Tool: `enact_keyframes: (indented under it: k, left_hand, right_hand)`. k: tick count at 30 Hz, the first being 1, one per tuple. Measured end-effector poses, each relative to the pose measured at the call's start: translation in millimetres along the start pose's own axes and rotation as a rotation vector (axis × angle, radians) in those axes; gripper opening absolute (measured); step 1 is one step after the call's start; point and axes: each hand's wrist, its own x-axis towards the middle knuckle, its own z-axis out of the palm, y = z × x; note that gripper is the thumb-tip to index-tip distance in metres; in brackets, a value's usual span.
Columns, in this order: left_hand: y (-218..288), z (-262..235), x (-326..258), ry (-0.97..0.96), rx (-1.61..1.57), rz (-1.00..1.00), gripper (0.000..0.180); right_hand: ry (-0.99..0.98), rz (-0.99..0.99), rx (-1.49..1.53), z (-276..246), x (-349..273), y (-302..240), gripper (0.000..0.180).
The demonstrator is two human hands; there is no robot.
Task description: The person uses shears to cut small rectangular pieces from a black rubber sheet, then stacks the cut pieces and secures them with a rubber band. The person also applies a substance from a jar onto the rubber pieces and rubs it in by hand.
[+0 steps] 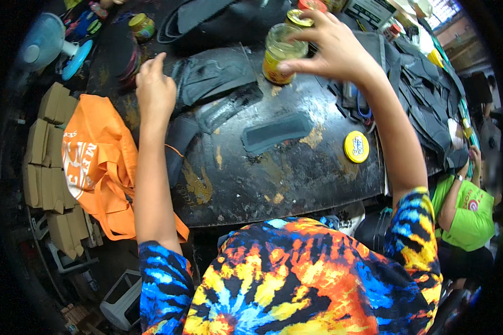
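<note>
My right hand (pixel 341 50) is at an uncapped glass jar (pixel 278 67) with a yellow label, near the far edge of the black worktable (pixel 235 190). Its thumb and fingers are spread and overlap the jar in view; whether they touch it I cannot tell. A round yellow lid (pixel 356 147) lies to the right. My left hand (pixel 155 86) hovers at the left with its index finger stretched out and the others loosely bent, seemingly holding nothing. Beside it lie black sheet pieces (pixel 215 72). A dark flat rectangular piece (pixel 276 133) rests mid-table.
An orange cloth bag (pixel 98 151) hangs at the left edge, near stacked cardboard boxes (pixel 50 173). A fan (pixel 43 44) stands far left; another jar (pixel 142 27) is behind my left hand. Black pieces (pixel 419 100) pile up right. A person in green (pixel 466 212) sits beyond.
</note>
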Motion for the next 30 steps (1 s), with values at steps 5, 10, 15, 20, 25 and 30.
enact_keyframes:
  k: [5, 10, 15, 20, 25, 30]
  left_hand:
    - [59.6, -41.6, -54.4, 0.126, -0.345, 0.19, 0.037]
    - [101.4, -37.0, -107.0, -0.193, -0.634, 0.234, 0.033]
    - [108.4, -18.7, -129.8, -0.313, -0.555, 0.377, 0.029]
    - [117.7, -13.5, -141.8, -0.299, -0.451, 0.382, 0.029]
    - [122.5, -12.6, -143.8, -0.296, -0.43, 0.356, 0.03]
    - [121.2, -12.4, -144.9, -0.307, -0.445, 0.353, 0.031]
  right_hand:
    - [-0.591, 0.139, -0.151, 23.6, 52.4, -3.7, 0.105]
    - [-0.261, 0.151, -0.031, -9.6, 51.9, -8.5, 0.042]
    - [0.625, 0.002, 0.072, -40.2, 8.7, -20.2, 0.036]
    - [0.012, -0.002, -0.036, -52.0, -54.9, -50.6, 0.05]
    - [-0.054, 0.2, 0.584, -10.6, -120.0, -74.5, 0.063]
    - [-0.355, 0.369, -0.015, 31.9, -162.1, -107.6, 0.094]
